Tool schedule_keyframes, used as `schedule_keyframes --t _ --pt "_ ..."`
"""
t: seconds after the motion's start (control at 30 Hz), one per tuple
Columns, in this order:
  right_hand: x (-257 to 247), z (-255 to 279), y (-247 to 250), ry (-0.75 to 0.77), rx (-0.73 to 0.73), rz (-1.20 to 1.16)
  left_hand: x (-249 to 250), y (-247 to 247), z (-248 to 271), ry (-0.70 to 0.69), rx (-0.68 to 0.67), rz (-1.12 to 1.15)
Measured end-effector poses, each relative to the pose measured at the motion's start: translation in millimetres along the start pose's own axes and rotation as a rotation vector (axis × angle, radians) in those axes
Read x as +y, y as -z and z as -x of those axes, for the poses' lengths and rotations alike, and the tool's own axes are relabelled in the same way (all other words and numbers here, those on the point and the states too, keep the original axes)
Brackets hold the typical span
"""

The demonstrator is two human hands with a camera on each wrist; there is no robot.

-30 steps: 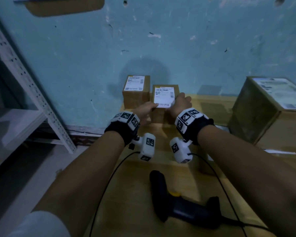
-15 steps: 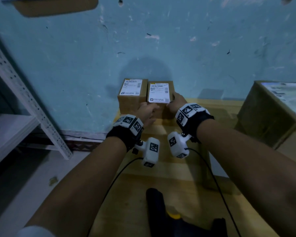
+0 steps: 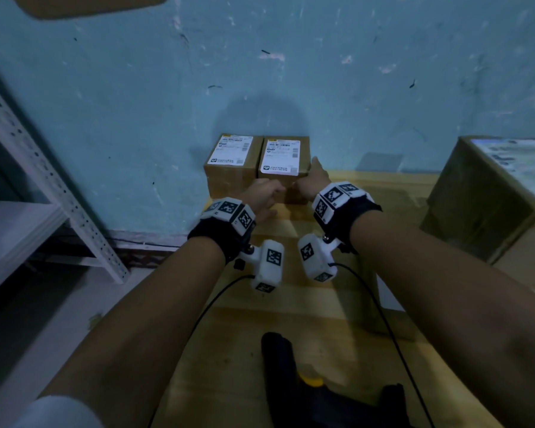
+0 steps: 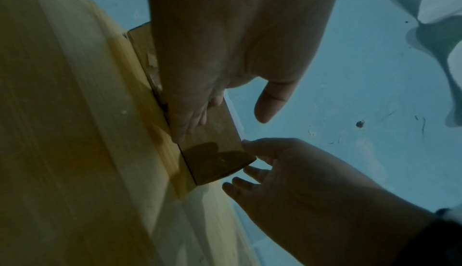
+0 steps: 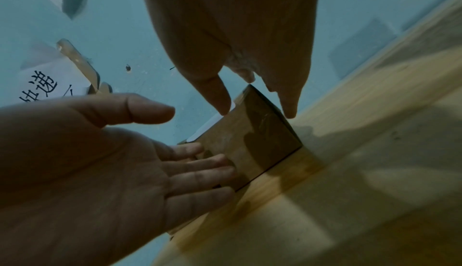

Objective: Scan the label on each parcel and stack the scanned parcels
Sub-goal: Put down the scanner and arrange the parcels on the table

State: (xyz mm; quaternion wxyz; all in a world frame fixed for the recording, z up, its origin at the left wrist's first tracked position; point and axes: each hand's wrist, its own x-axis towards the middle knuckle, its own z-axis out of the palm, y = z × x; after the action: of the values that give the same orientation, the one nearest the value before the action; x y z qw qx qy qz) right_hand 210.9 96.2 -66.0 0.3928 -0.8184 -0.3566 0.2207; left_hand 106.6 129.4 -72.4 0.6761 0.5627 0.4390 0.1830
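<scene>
brown parcels (image 3: 283, 168) | white labels (image 3: 280, 160) | teal wall (image 3: 291, 72) | black scanner (image 3: 294, 393)

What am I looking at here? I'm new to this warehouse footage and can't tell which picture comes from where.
A person is working with bare hands and wears three cameras. The wide picture comes from the head; the two close ones look along each wrist. On the wooden table two small parcels stand side by side at the wall. The left hand and right hand touch the right parcel with straight fingers; neither grips it. The left parcel, the black scanner and a big box lie untouched.
</scene>
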Motion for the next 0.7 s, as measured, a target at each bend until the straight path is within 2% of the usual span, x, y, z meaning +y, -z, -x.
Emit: schedule_keyframes --t 0.13,0.17,0.3,0.43,0.57,0.7 --pt "2.9 17.0 15.9 -0.025 0.046 -0.046 5.9 -13.2 18.6 0.037 -0.090 -0.056" --pt "1.2 24.6 21.2 -0.006 0.081 -0.065 10.8 -17.8 27.7 0.004 -0.093 -0.118" --pt "-19.3 62.3 52.0 0.153 0.259 -0.152 32.3 -39.9 53.2 -0.096 -0.135 -0.081" --pt "-45.7 100.2 109.7 0.295 0.348 -0.005 60.9 -74.0 82.4 -0.137 -0.175 -0.015" --pt "-46.6 129.1 167.4 0.232 0.317 0.150 82.8 -115.8 126.8 -0.170 -0.225 -0.074" --pt "-23.1 159.9 218.9 0.153 0.336 0.227 84.8 -152.6 154.8 -0.193 -0.309 -0.153"
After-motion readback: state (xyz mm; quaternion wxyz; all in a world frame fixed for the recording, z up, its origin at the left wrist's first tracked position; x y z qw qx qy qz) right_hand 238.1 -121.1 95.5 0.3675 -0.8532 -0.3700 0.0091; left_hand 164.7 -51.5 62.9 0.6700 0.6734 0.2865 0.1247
